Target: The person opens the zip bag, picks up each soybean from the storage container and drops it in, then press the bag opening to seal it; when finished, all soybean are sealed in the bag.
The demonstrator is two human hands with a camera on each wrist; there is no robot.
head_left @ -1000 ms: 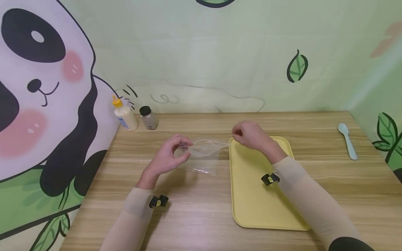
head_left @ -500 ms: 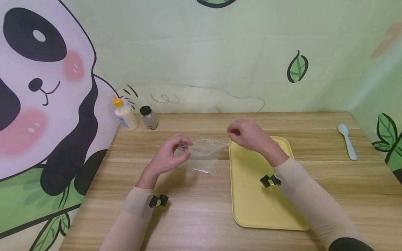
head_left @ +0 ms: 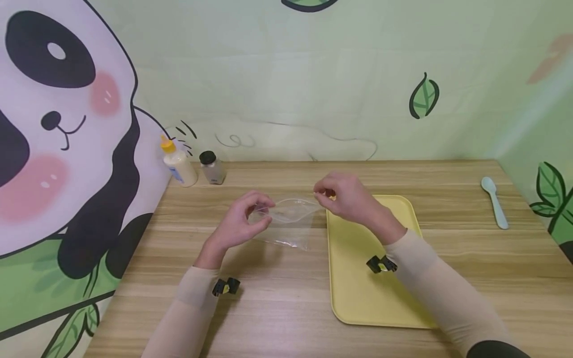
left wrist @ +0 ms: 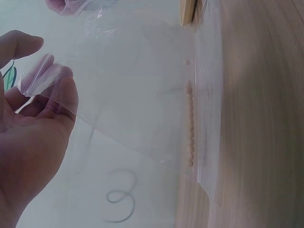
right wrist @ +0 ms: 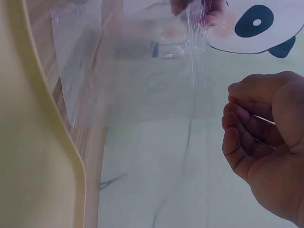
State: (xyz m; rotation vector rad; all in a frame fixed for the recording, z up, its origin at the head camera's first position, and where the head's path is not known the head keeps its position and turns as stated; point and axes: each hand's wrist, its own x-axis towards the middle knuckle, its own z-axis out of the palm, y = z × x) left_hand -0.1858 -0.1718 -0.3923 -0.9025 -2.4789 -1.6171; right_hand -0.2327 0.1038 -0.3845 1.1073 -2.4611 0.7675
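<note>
A clear zip bag [head_left: 293,228] with a gaping mouth stands above the table. My left hand [head_left: 239,221] holds the left end of its mouth; in the left wrist view the fingers [left wrist: 59,95] lie behind the plastic. Small tan round shapes [left wrist: 190,123] show in a row near the bag's lower edge; what they are I cannot tell. My right hand [head_left: 351,196] is at the right end of the mouth, over the tray's far left corner. Its fingers [right wrist: 235,142] are curled, thumb near the index finger. No held thing is plainly visible there.
A yellow tray [head_left: 376,278] lies under my right forearm. At the back left stand a bottle with a yellow cap [head_left: 179,164] and a black-lidded jar [head_left: 212,169]. A pale blue spoon [head_left: 496,203] lies far right. A panda-printed backdrop [head_left: 286,74] rises behind the table.
My right hand has moved left, toward the bag's mouth, and its thumb now overlaps the bag's right end in the head view. My left hand and the bag have barely moved.
</note>
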